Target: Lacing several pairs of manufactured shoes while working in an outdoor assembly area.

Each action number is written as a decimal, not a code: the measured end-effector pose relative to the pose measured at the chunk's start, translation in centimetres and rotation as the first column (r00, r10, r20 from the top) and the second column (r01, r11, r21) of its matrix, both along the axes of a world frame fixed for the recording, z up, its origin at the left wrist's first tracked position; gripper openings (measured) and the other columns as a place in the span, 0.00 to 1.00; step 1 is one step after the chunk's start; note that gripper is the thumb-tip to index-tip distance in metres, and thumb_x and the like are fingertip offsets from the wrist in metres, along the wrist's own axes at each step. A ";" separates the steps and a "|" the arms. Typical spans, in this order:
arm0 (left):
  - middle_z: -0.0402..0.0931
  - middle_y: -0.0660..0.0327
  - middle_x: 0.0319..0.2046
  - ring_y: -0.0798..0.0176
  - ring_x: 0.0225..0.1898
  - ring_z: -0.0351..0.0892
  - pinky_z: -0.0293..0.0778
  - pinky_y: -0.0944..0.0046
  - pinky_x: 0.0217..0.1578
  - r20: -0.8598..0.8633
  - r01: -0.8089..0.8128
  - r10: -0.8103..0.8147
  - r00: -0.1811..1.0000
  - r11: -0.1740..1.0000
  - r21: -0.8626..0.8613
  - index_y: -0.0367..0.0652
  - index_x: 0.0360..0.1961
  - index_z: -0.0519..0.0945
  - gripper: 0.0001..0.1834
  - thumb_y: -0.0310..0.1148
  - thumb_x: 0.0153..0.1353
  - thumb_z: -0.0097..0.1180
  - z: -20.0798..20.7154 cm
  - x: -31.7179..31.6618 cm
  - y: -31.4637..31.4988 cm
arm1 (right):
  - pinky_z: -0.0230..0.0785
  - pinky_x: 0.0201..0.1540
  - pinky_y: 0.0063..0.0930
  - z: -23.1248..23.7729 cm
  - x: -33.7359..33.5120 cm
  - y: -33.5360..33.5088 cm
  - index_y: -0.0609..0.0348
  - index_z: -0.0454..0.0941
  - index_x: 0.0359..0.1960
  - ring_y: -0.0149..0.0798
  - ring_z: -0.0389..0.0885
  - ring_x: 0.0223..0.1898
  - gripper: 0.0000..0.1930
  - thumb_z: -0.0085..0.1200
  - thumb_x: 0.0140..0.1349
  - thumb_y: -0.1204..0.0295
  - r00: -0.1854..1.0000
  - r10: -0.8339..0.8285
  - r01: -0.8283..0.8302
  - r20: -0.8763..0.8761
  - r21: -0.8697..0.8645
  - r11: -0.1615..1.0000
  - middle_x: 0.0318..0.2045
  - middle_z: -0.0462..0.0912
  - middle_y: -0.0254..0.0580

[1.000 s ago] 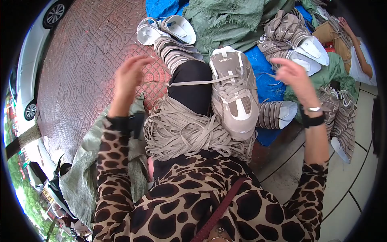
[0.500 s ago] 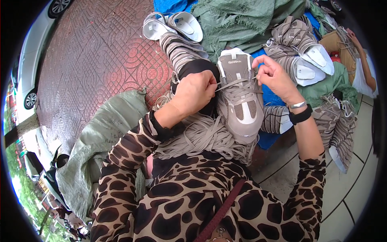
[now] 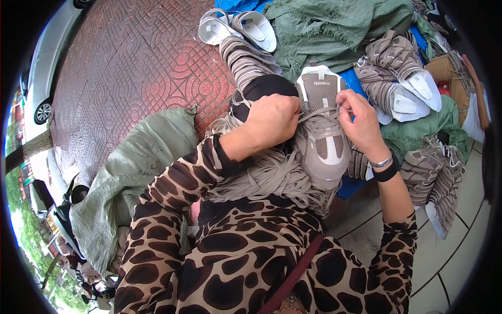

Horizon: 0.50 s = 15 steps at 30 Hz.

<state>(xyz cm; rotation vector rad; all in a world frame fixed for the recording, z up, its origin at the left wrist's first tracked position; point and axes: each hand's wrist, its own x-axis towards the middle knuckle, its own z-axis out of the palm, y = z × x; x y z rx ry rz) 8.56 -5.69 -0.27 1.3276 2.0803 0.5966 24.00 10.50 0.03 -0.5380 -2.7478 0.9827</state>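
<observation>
A grey-brown mesh shoe upper (image 3: 330,149) with white trim lies over my lap, toe toward me and tongue away. My left hand (image 3: 272,124) is closed at its left edge, gripping a flat beige shoelace (image 3: 315,113) that crosses the tongue. At the right-hand eyelets, my right hand (image 3: 362,125) pinches the lace between thumb and forefinger; the fingertips partly hide it. A thick heap of loose beige laces (image 3: 269,175) rests on my lap under the upper. Behind my left hand shows a dark rounded covering (image 3: 269,88), perhaps my knee.
Nested stacks of similar uppers stand at far left (image 3: 246,60), far right (image 3: 400,78) and right (image 3: 436,172). A green woven sack (image 3: 334,26) lies beyond, a pale green one (image 3: 151,152) at left. At far right is another person's arm (image 3: 473,86). A car (image 3: 49,68) stands left.
My right hand has moved in against the upper's right edge, and its fingers have curled closer. My left hand stays closed at the left side. The whole view has shifted slightly.
</observation>
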 end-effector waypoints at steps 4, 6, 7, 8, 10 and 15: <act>0.78 0.52 0.24 0.46 0.29 0.78 0.73 0.52 0.30 0.017 0.053 -0.052 0.999 0.997 -0.047 0.41 0.26 0.78 0.07 0.32 0.51 0.51 -0.9 0.2 1.0 | 0.65 0.30 0.34 0.2 0.1 0.2 0.58 0.69 0.35 0.41 0.71 0.26 0.11 0.46 0.48 0.83 1.000 -0.010 0.011 0.024 -0.038 0.999 0.19 0.69 0.39; 0.78 0.51 0.23 0.47 0.29 0.78 0.73 0.53 0.30 0.069 0.026 -0.023 0.997 0.998 -0.049 0.41 0.25 0.79 0.07 0.32 0.50 0.51 -1.2 0.2 1.7 | 0.65 0.30 0.34 0.6 0.1 0.4 0.59 0.69 0.35 0.41 0.71 0.25 0.11 0.46 0.48 0.83 1.000 -0.006 0.007 0.021 -0.042 0.999 0.19 0.69 0.39; 0.78 0.51 0.23 0.47 0.29 0.79 0.73 0.53 0.30 0.121 0.001 0.006 0.993 0.999 -0.052 0.40 0.24 0.79 0.07 0.32 0.50 0.51 -1.3 0.0 1.9 | 0.65 0.30 0.33 1.1 -0.1 0.8 0.59 0.70 0.36 0.41 0.71 0.25 0.11 0.46 0.49 0.82 0.995 0.007 0.003 0.097 -0.103 0.995 0.18 0.69 0.39; 0.78 0.51 0.23 0.47 0.29 0.79 0.73 0.53 0.30 0.119 0.002 0.004 0.993 0.999 -0.052 0.40 0.24 0.79 0.07 0.32 0.50 0.51 -1.4 -0.2 2.0 | 0.65 0.30 0.33 1.5 -0.3 1.1 0.59 0.70 0.37 0.41 0.71 0.25 0.11 0.47 0.49 0.82 0.985 0.025 0.003 0.170 -0.163 0.987 0.18 0.69 0.39; 0.77 0.50 0.23 0.47 0.28 0.79 0.74 0.54 0.31 0.332 -0.047 0.087 0.939 0.991 -0.125 0.39 0.22 0.78 0.08 0.32 0.49 0.51 -1.3 -0.7 2.2 | 0.65 0.30 0.33 2.5 -0.8 1.8 0.59 0.70 0.38 0.41 0.71 0.24 0.12 0.47 0.49 0.81 0.974 0.091 -0.047 0.208 -0.209 0.977 0.18 0.69 0.39; 0.77 0.57 0.24 0.54 0.28 0.78 0.73 0.56 0.31 -0.154 0.129 -0.153 0.976 0.979 -0.159 0.40 0.25 0.78 0.07 0.32 0.50 0.52 0.8 1.0 3.2 | 0.66 0.34 0.34 2.6 -1.5 3.7 0.58 0.72 0.40 0.42 0.73 0.29 0.14 0.52 0.49 0.79 0.919 0.257 -0.224 0.298 -0.141 0.964 0.22 0.72 0.39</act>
